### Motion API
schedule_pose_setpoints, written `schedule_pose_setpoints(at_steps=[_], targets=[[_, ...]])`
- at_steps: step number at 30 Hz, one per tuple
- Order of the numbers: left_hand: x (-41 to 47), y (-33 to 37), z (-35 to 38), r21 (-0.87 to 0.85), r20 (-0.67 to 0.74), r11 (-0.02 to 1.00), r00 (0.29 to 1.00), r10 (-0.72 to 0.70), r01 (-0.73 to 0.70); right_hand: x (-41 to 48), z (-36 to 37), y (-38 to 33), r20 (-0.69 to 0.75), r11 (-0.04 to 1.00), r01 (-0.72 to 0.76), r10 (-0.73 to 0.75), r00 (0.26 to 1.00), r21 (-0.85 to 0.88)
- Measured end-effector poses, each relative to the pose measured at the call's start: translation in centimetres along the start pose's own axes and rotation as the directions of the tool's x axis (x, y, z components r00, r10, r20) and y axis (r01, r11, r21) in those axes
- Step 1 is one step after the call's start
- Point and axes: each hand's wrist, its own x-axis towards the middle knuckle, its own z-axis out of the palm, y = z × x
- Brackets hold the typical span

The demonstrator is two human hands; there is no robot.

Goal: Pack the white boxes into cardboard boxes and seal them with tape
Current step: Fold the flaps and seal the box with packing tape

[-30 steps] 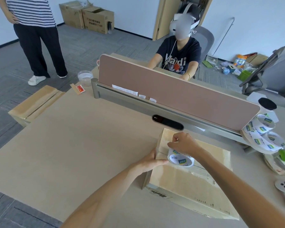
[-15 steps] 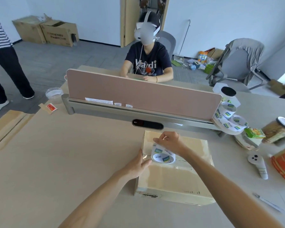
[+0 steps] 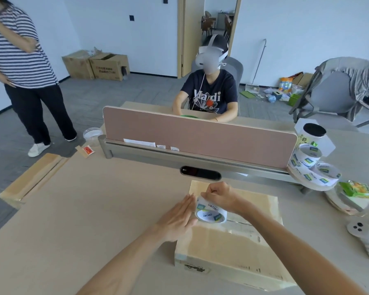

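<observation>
The right hand (image 3: 218, 195) forms the grip: its fingers are curled over the top of a tape roll (image 3: 210, 212), pinching the roll's upper edge. The roll stands on its rim on top of a closed cardboard box (image 3: 232, 248), at the box's left side. Directly below and to the right of the grip, a strip of clear tape (image 3: 242, 225) lies across the box top. Just left of the grip, the left hand (image 3: 177, 218) is spread flat, fingers straight and together, its fingertips beside the roll at the box's left edge. The box sits on the desk (image 3: 94, 209). Beyond the grip stands a pink divider (image 3: 200, 141). Far right of it lie spare tape rolls (image 3: 313, 167) and 1 white controller (image 3: 363, 237).
</observation>
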Motion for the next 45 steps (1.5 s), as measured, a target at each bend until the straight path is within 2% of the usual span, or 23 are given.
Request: schedule_pose_setpoints(at_steps=[3, 6, 8, 14, 17, 22, 25, 30, 33, 39, 45], targets=[[-0.1, -0.2, 0.1, -0.017, 0.010, 1.000, 1.000, 0.015, -0.015, 0.4, -0.2, 0.1, -0.017, 0.999, 0.006, -0.007, 1.000, -0.045], [0.0, -0.2, 0.1, 0.000, 0.039, 1.000, 0.999, -0.020, 0.020, 0.3, -1.7, 0.4, 0.016, 0.981, 0.033, -0.031, 0.999, -0.189], [-0.2, -0.1, 0.0, -0.003, 0.061, 0.999, 0.998, -0.031, 0.032, -0.3, -2.4, 1.1, 0.048, 0.969, 0.008, 0.004, 0.999, -0.249], [0.7, 1.0, -0.1, 0.033, 0.019, 0.994, 0.994, -0.104, 0.103, -2.2, -1.7, 1.9, -0.082, 0.989, -0.107, 0.099, 0.992, -0.106], [1.2, 1.7, -0.1, 0.023, -0.024, 0.997, 0.997, -0.073, 0.073, -2.5, -1.7, 2.3, -0.094, 0.990, -0.137, 0.132, 0.987, -0.046], [1.8, 2.4, 0.5, 0.027, -0.114, 0.999, 0.993, -0.013, 0.016, -2.5, -1.5, 2.6, -0.108, 0.995, -0.101, 0.099, 0.989, -0.011], [1.8, 2.3, 0.9, 0.032, -0.111, 0.999, 0.994, -0.008, 0.011, -2.6, -1.4, 3.3, -0.109, 0.998, -0.059, 0.060, 0.992, 0.019], [1.8, 2.4, 0.9, -0.019, -0.099, 1.000, 0.995, -0.003, 0.001, -3.1, -1.0, 4.1, -0.085, 0.991, -0.072, 0.082, 0.993, 0.116], [1.8, 2.1, 1.1, -0.024, -0.101, 1.000, 0.995, 0.003, -0.006, -3.6, -1.5, 4.6, -0.078, 0.987, -0.007, 0.020, 0.997, 0.162], [2.1, 1.7, 1.1, 0.032, -0.083, 0.999, 0.996, 0.023, -0.020, -3.5, -2.4, 4.4, -0.051, 0.997, 0.059, -0.056, 0.997, 0.057], [2.3, 1.7, 1.3, 0.027, -0.093, 1.000, 0.996, 0.006, -0.003, -3.6, -2.4, 4.7, -0.050, 0.999, 0.032, -0.030, 0.998, 0.041]])
